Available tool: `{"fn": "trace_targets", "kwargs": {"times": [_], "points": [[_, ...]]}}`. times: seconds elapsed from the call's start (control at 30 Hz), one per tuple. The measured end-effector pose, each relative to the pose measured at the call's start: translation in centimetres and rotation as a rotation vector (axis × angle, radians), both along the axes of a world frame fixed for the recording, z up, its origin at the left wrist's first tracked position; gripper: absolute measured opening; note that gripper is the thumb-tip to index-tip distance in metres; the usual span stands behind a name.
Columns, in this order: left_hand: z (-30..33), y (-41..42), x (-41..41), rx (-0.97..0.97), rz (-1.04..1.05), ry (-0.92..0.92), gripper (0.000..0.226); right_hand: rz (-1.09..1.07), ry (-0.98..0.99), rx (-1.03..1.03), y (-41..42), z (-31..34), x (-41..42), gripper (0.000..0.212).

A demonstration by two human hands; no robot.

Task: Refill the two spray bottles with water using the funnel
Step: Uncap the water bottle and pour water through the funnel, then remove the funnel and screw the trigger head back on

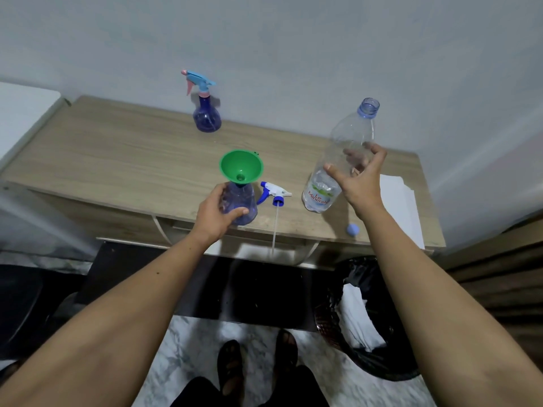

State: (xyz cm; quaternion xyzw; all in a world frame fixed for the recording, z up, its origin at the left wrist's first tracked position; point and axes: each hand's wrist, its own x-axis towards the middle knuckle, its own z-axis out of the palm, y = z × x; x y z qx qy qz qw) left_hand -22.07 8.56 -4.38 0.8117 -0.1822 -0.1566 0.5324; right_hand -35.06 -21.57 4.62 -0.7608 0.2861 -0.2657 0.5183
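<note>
Left hand (216, 214) grips near spray bottle (239, 201) at surface (117, 160) front, green funnel (241, 167) seated in neck; right hand (360, 179) spread, fingers beside upright water bottle (340, 154), contact unclear; second spray bottle (205, 108) at back.

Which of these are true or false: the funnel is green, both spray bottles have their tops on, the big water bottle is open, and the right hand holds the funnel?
1. The funnel is green. True.
2. Both spray bottles have tops on. False: the near spray bottle has its sprayer top lying beside it.
3. The water bottle is open. True: its cap lies on the table.
4. The right hand holds the funnel. False: it is at the water bottle.
</note>
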Motion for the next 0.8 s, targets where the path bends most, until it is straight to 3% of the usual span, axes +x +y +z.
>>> {"fn": "trace_targets", "kwargs": {"times": [0.3,0.4,0.6,0.8], "points": [[0.0,0.0,0.0,-0.019,-0.010,0.026,0.075,-0.194,0.072,-0.025,2.4,-2.4,-2.0,0.098],[0.0,0.0,-0.1,-0.021,-0.014,0.031,0.074,-0.261,0.042,-0.058,5.0,-3.2,-2.3,0.085],[-0.2,0.2,0.1,-0.019,-0.020,0.032,0.073,-0.021,-0.045,-0.102,10.6,-1.6,-0.4,0.040],[-0.2,0.3,0.2,-0.007,-0.014,0.018,0.069,0.310,-0.063,-0.356,13.4,1.0,2.7,0.028]]}}
